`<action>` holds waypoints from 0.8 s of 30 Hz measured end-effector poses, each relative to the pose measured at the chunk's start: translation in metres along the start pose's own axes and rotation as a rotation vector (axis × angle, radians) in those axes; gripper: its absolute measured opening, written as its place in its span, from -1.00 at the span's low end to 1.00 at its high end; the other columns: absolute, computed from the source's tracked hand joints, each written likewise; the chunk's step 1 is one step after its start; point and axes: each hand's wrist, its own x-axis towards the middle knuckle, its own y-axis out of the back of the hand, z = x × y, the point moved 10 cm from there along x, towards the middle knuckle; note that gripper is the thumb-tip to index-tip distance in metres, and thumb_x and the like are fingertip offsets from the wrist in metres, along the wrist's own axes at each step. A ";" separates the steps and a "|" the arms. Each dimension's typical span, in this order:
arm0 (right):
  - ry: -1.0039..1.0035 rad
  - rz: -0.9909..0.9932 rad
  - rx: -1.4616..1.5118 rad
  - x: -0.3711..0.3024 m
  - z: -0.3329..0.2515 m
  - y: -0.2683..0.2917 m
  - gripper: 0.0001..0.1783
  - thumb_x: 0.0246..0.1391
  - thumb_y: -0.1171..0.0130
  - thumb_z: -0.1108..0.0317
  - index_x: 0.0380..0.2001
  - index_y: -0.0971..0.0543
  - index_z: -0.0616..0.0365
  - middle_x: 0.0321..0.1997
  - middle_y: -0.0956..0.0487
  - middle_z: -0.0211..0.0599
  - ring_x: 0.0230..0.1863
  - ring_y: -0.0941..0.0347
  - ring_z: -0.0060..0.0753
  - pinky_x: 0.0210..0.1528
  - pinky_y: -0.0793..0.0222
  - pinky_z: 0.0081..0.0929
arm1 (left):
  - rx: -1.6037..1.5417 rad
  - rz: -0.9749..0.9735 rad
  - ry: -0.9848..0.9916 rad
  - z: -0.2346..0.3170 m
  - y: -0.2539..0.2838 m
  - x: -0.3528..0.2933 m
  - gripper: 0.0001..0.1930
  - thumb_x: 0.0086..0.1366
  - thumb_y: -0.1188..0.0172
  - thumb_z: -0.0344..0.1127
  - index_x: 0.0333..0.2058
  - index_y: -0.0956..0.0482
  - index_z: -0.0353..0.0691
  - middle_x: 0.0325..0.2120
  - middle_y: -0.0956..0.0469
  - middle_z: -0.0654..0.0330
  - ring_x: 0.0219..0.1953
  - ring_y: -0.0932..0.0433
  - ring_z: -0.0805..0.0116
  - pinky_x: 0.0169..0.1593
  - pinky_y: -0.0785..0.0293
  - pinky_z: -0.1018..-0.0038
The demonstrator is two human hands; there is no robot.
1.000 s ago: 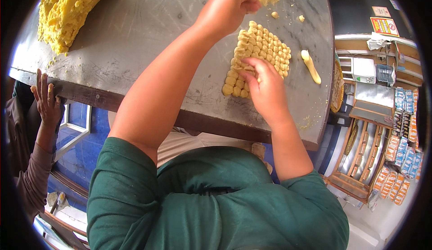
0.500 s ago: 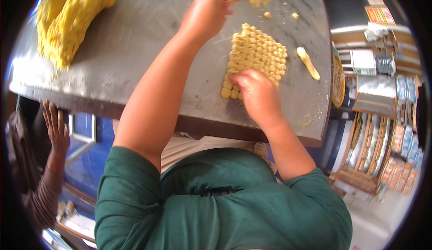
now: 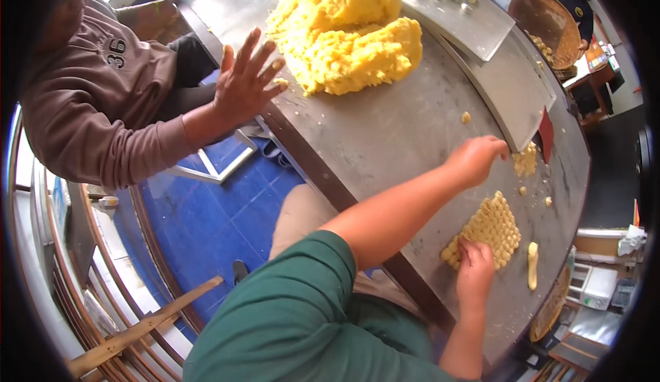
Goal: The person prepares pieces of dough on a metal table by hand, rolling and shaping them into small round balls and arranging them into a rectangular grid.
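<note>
A tight block of small yellow dough balls [image 3: 496,220] lies on the metal table. My right hand [image 3: 476,265] has its fingers pinched together at the block's near left edge; whatever is between the fingertips is hidden. Beyond the block, my left hand [image 3: 481,160] hovers with curled fingers close to the corner of a metal tray [image 3: 505,100]. I cannot make out what those fingers hold. Beside that hand is a flattened heap of dough bits [image 3: 525,161]. Right of the block lies a short dough roll [image 3: 533,266]. A few loose dough pieces [image 3: 466,117] are scattered around.
A large yellow dough mound [image 3: 344,31] sits on the far part of the table [image 3: 330,124]. A co-worker's spread hand [image 3: 247,76] reaches over the left edge. Another tray [image 3: 474,28] carries small pale pieces. A red-bladed tool [image 3: 545,135] leans by the tray. Farther off, a person holds a round basket [image 3: 550,28].
The view has swung to the left, bringing the co-worker, the whole dough mound and the trays into sight. My hands stay near the same spots, the right at the block's edge.
</note>
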 end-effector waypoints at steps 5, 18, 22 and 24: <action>-0.019 -0.083 -0.016 0.009 -0.002 0.007 -0.72 0.12 -0.27 0.58 -0.07 -0.69 0.18 -0.20 -0.56 -0.14 -0.11 -0.58 -0.07 -0.05 -0.50 -0.17 | 0.101 -0.006 -0.009 -0.008 0.004 0.004 -0.81 0.27 -0.21 -0.51 -0.18 -0.67 -0.13 -0.10 -0.68 0.02 -0.07 -0.65 -0.08 -0.01 -0.59 0.19; -0.468 0.074 0.832 -0.050 0.074 0.028 -0.60 0.39 -0.24 0.32 0.20 -0.57 0.28 -0.18 -0.65 -0.34 -0.20 -0.60 -0.57 -0.15 -0.53 -0.59 | 0.612 -0.492 -0.112 0.015 -0.056 -0.022 -0.69 0.38 -0.26 0.02 -0.12 -0.77 -0.04 -0.04 -0.71 0.28 0.17 -0.52 0.16 0.31 -0.22 0.14; -0.460 0.121 0.937 -0.058 0.084 0.033 -0.59 0.41 -0.21 0.30 0.22 -0.53 0.27 -0.14 -0.64 -0.33 -0.14 -0.59 -0.56 -0.11 -0.52 -0.58 | 0.611 -0.604 -0.081 0.020 -0.067 -0.021 -0.69 0.35 -0.31 0.02 -0.12 -0.74 -0.05 -0.06 -0.72 0.28 0.16 -0.53 0.19 0.32 -0.19 0.14; -0.493 0.264 0.833 -0.067 0.110 0.044 -0.61 0.42 -0.19 0.31 0.20 -0.52 0.27 -0.15 -0.64 -0.32 -0.13 -0.57 -0.58 -0.10 -0.51 -0.59 | 0.610 -0.699 -0.039 0.019 -0.070 -0.025 -0.69 0.30 -0.38 -0.05 -0.13 -0.70 -0.12 -0.13 -0.74 0.22 0.08 -0.60 0.16 0.27 -0.30 0.17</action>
